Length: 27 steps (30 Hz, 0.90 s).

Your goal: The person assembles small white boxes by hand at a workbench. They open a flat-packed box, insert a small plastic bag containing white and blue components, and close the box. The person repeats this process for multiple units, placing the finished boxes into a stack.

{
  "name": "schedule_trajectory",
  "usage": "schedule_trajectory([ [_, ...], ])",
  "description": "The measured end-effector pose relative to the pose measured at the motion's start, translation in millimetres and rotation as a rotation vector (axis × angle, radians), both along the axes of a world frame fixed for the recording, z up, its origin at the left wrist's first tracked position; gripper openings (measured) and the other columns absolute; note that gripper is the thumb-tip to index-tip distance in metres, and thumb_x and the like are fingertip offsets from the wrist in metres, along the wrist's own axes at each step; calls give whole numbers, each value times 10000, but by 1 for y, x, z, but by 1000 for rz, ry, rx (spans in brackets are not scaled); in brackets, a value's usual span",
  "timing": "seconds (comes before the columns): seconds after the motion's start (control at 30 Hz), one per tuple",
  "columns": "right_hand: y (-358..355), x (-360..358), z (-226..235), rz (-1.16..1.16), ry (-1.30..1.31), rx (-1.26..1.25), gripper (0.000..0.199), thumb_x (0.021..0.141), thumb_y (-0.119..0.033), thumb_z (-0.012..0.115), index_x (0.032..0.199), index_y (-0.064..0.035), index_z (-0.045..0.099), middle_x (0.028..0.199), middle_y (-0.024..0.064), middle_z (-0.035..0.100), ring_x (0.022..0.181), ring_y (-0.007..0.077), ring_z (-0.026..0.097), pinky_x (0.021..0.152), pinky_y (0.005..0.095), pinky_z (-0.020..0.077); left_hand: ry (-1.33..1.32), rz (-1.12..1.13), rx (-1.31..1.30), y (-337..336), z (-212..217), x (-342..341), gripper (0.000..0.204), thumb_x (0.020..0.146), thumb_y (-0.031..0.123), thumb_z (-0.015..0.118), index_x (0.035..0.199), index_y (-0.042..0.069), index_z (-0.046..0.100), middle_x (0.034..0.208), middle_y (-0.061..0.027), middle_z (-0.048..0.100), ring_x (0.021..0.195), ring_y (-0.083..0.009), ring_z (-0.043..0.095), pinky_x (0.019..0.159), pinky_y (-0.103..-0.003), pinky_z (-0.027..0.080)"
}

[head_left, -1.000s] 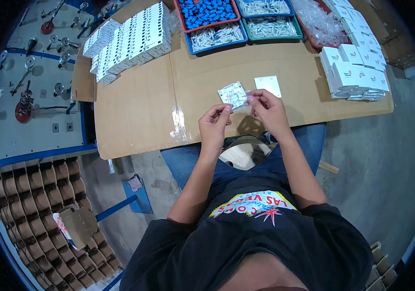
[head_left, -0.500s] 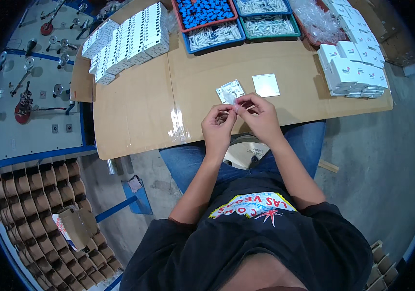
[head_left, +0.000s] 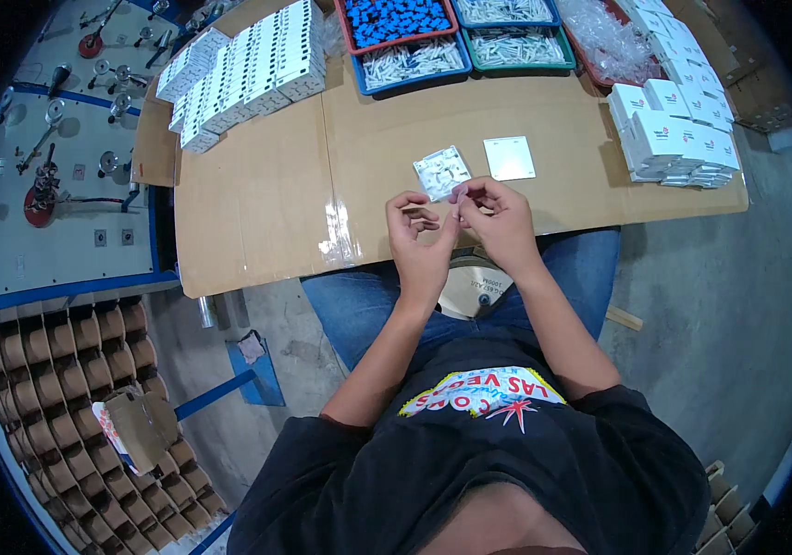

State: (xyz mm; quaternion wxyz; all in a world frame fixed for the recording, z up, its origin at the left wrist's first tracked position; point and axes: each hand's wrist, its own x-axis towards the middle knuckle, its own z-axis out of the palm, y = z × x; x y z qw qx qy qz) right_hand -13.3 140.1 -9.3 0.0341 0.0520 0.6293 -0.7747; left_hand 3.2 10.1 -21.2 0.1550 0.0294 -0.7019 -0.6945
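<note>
Just above the near edge of the cardboard-covered table, my two hands meet at the fingertips. My right hand (head_left: 502, 227) pinches something small and pale, too small to make out. My left hand (head_left: 422, 252) has its thumb up against the right fingertips, while its other fingers are curled and stand apart from the thumb. Right beyond my fingers lies a white square plastic housing (head_left: 440, 173), its inner side with molded parts facing up. A flat white square cover plate (head_left: 509, 158) rests to the right of it.
Trays of blue pieces (head_left: 396, 20) and white slender parts (head_left: 414, 67) line the far edge. White box-shaped units (head_left: 257, 69) are stacked at the far left, small white cartons (head_left: 669, 139) at the right. A red tray holds clear plastic bags (head_left: 609, 42). A partitioned cardboard crate (head_left: 72, 407) stands lower left.
The left fingers have spread away from the thumb, out of their earlier pinch. The right hand keeps its pinch in nearly the same place. The view has shifted slightly.
</note>
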Motion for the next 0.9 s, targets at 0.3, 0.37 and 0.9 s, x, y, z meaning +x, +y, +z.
schedule_trajectory([
  [0.3,15,3,0,204,-186,-117,160,984,-76,673,1111,20,664,925,84,724,823,139,728,691,261,597,-129,-256,227,-17,-6,-5,182,978,111,720,1119,5,678,1030,-62,715,933,-107,654,822,-278,516],
  [0.37,16,3,1,212,-178,-158,174,978,-60,678,1124,28,644,922,93,723,812,143,732,691,260,598,-211,-204,240,-19,-1,-4,142,984,112,714,1079,8,691,980,-58,722,891,-104,662,797,-271,527],
  [0.9,17,5,-3,267,-157,-142,176,975,-3,647,1135,46,701,978,112,733,859,176,750,717,264,621,-128,-125,217,-16,-6,2,192,974,186,748,1025,12,683,955,-50,724,855,-96,652,774,-248,512],
])
